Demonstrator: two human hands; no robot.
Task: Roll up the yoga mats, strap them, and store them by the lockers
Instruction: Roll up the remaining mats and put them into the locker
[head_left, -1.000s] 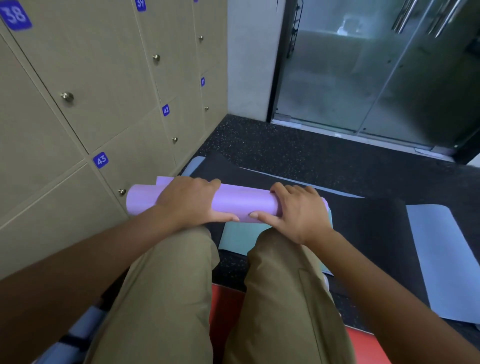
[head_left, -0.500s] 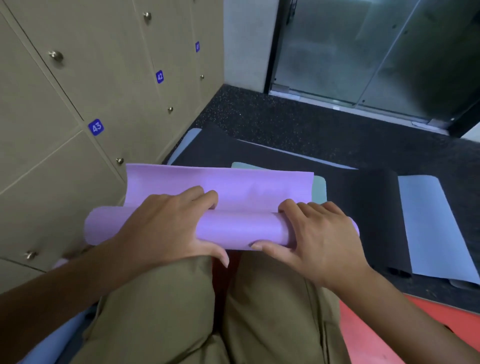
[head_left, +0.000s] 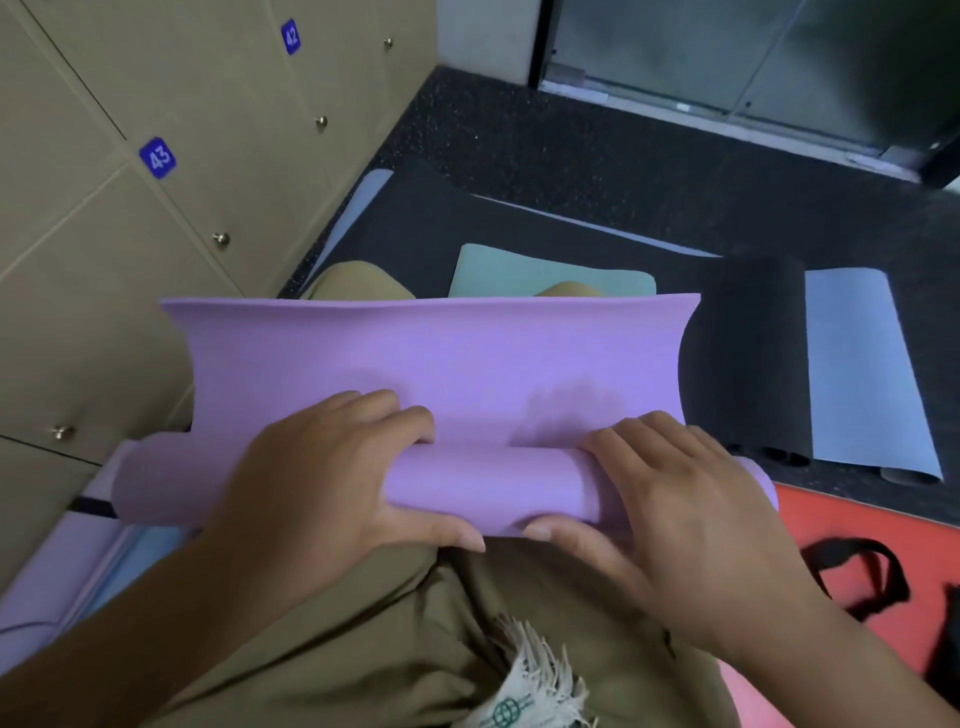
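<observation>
Purple foam yoga mat (head_left: 467, 364), half rolled, lying across khaki-trousered lap (head_left: 363, 649), loose flap raised toward beige numbered lockers (head_left: 156, 156); left hand (head_left: 322, 478) and right hand (head_left: 685, 519) curled around the roll, thumbs underneath; black rolled mat (head_left: 748, 364) just beside

Both forearms are reaching in from six o'clock. The left hand (head_left: 332, 478) and right hand (head_left: 691, 514) are lying palm-down, fingers curling toward twelve o'clock, thumbs tucking under and nearly meeting.

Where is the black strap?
The black strap lies at the lower right of the head view, on the red mat, right of the right hand.
</observation>
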